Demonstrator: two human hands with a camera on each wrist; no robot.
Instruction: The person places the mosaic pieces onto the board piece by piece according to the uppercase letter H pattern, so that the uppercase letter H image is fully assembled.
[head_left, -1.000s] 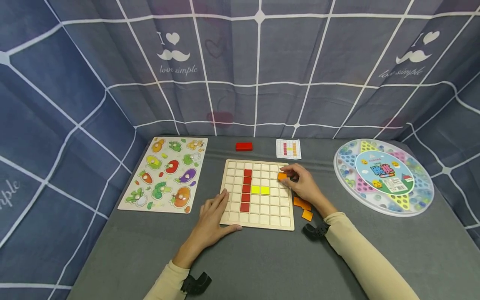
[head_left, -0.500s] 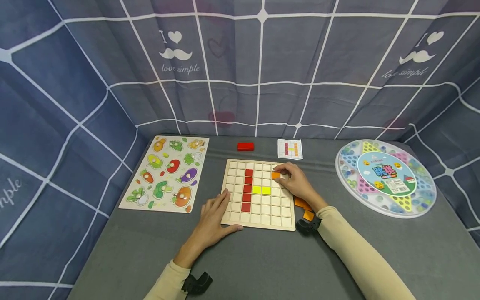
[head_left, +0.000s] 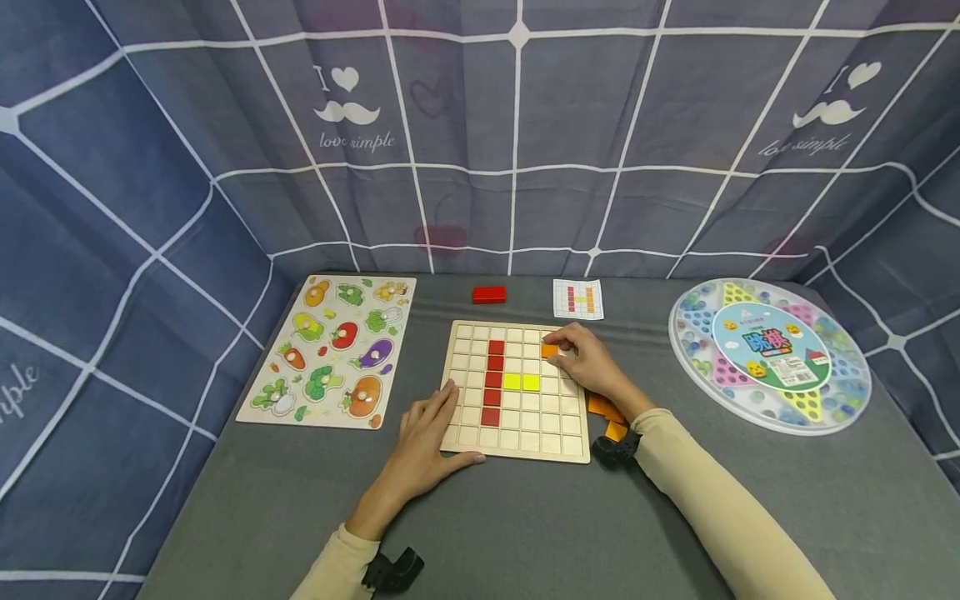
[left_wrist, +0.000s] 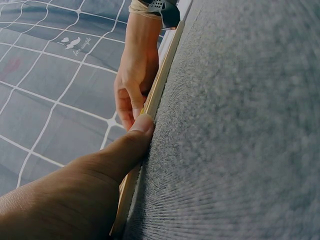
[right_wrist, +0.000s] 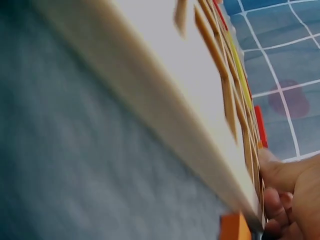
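A wooden grid board [head_left: 510,439] lies flat on the table. In it are a column of several red tiles [head_left: 492,379] and two yellow tiles [head_left: 521,382] side by side. My left hand [head_left: 423,433] rests at the board's left side, fingers extended and thumb against the front edge; the left wrist view shows that thumb [left_wrist: 142,125] touching the edge. With thumb and fingers, my right hand [head_left: 588,362] pinches an orange tile [head_left: 550,351] over the grid's upper right. Several more orange tiles [head_left: 604,407] lie beside the board's right edge, partly hidden by the right wrist.
Behind the board are a red block [head_left: 489,295] and a white card [head_left: 578,311] printed with a coloured grid pattern. To the left lies a vegetable puzzle board [head_left: 330,350]. A round game box [head_left: 770,354] sits at the right. A grey-blue curtain [head_left: 465,108] surrounds the table.
My right hand has shifted left with the orange tile, from the board's right edge to about one column further in, then stays there. The left hand has not moved.
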